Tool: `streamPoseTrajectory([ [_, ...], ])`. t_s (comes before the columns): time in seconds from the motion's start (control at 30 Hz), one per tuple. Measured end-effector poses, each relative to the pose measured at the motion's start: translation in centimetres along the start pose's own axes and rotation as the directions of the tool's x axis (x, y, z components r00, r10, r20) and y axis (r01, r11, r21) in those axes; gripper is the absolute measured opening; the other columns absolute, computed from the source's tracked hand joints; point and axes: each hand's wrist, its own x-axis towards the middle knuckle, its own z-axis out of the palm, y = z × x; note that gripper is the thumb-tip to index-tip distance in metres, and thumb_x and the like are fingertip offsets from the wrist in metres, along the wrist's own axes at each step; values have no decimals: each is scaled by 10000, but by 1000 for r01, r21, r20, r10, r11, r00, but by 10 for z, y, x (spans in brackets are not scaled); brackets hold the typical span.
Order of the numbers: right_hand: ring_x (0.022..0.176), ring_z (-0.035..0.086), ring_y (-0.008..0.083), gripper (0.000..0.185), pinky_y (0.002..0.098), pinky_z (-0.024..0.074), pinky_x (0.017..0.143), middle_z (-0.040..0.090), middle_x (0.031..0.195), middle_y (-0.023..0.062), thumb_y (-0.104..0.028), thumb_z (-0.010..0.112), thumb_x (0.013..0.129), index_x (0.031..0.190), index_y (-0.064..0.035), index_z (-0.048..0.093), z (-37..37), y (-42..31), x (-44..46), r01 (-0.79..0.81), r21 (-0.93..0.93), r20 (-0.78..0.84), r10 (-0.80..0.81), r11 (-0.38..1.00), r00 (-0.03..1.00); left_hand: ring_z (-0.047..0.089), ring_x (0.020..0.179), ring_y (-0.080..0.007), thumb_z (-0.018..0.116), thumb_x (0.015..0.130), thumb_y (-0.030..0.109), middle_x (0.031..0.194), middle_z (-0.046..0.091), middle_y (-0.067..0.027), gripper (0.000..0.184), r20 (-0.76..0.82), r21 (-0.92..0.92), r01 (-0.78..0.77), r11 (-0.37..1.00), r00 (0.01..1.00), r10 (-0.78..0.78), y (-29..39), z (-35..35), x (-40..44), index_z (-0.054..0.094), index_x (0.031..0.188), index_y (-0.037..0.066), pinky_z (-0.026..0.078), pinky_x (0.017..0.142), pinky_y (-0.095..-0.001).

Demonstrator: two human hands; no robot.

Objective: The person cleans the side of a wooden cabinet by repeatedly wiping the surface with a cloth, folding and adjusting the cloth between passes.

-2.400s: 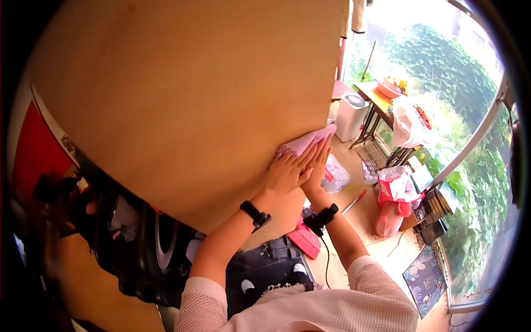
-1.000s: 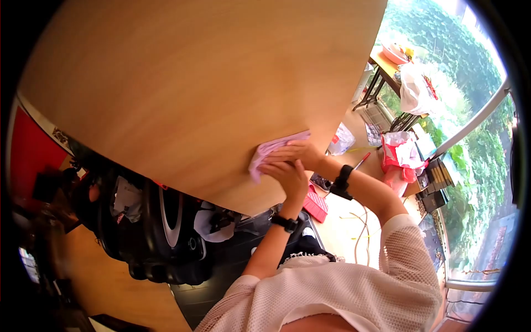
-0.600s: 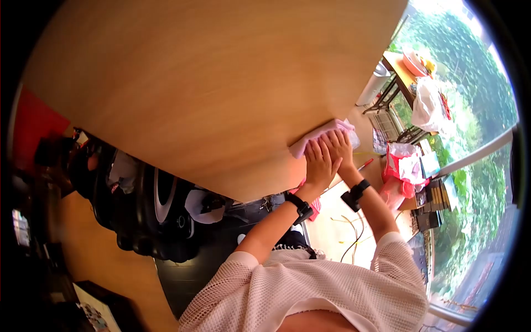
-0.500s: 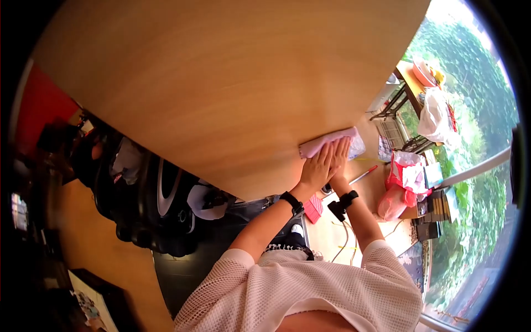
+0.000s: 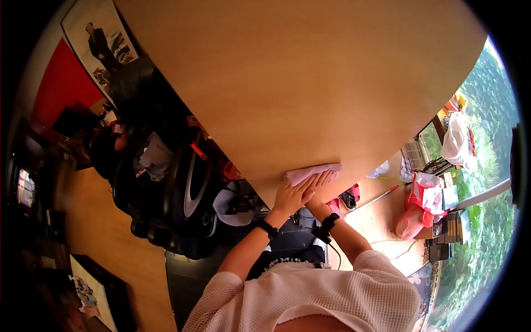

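Observation:
A folded pink cloth [image 5: 311,172] lies against the lower part of a large wood-grain board [image 5: 310,83], close to its near corner. My left hand [image 5: 292,196] rests flat on the cloth with its fingers stretched out. Beside it, partly overlapped by it, my right hand [image 5: 322,190] also lies with straight fingers on the cloth. Both palms face the board, and parts of the cloth are hidden under the fingers. Dark bands circle both wrists.
Left of the board stands a bulky black chair [image 5: 191,188] with items on it. To the right, a red-and-white bag [image 5: 426,193], stacked books [image 5: 452,228] and a white bag [image 5: 456,138] sit near the window. A long stick [image 5: 376,198] lies on the floor.
Both hands and the pink cloth have moved left along the board, from near its right edge toward its near corner. The view has shifted too, showing more of the left side.

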Motion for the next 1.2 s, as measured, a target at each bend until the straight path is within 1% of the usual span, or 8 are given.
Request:
streamPoseTrajectory([
  [0.07,1303,120,561,675,667,119,1042,158,1410,345,-335,466,879,1353,94,251,10,-32,0,216,-54,10,-216,975,976,446,1222,-158,493,895,406,1338,485,-34,513,-36,124,47,991,998,-43,-16,-18,-14,495,1308,100,329,1010,-400],
  [0.17,1234,214,598,646,703,168,990,242,1360,361,-341,491,860,1299,103,325,30,-57,2,179,31,13,-180,983,984,445,1219,-181,488,895,415,1291,513,-59,505,-61,-65,231,971,970,-235,-29,-27,-25,511,1285,96,353,986,-401],
  [0.37,1141,458,316,453,469,336,902,486,1282,175,-296,511,832,1202,-37,545,-73,-184,185,403,53,-32,-402,913,915,270,1258,-505,393,895,485,1380,268,-332,745,-377,-92,212,973,897,-231,-70,-135,27,295,1336,-107,184,1043,-560],
  [0.47,1148,463,285,443,433,315,916,493,1298,139,-295,512,834,1216,-75,553,-109,-221,234,351,63,-114,-342,934,933,190,1313,-497,379,898,479,1420,214,-325,752,-533,-80,91,993,838,-120,-71,-178,65,261,1346,-114,88,1077,-565],
  [0.57,1182,449,261,418,422,264,978,502,1303,106,-307,519,837,1206,-117,572,-90,-196,215,390,13,-124,-386,921,914,184,1321,-490,356,908,472,1424,219,-317,732,-458,56,230,972,871,-180,-73,-141,48,271,1346,-108,71,1081,-564],
  [0.67,1155,463,264,407,471,293,947,522,1271,92,-305,546,805,1172,-139,599,-19,-135,132,413,-70,-206,-418,908,885,324,1232,-458,389,889,502,1345,338,-297,724,-288,181,194,964,948,-137,-80,-68,2,379,1297,-96,197,1050,-547],
  [0.83,1109,474,298,438,518,354,889,531,1228,105,-303,539,784,1180,-120,575,7,-90,61,291,-16,81,-289,957,954,452,1138,-365,516,851,477,1261,450,-236,671,-103,176,124,977,989,-107,-66,-40,-19,465,1238,-68,376,973,-429],
  [1.2,1187,447,246,503,442,272,991,452,1360,82,-362,524,836,1294,-156,504,-152,-177,293,453,-64,-189,-456,889,870,254,1333,-404,494,857,534,1427,287,-254,808,-341,211,4,977,937,70,-49,-221,115,323,1350,-83,217,1074,-465],
])
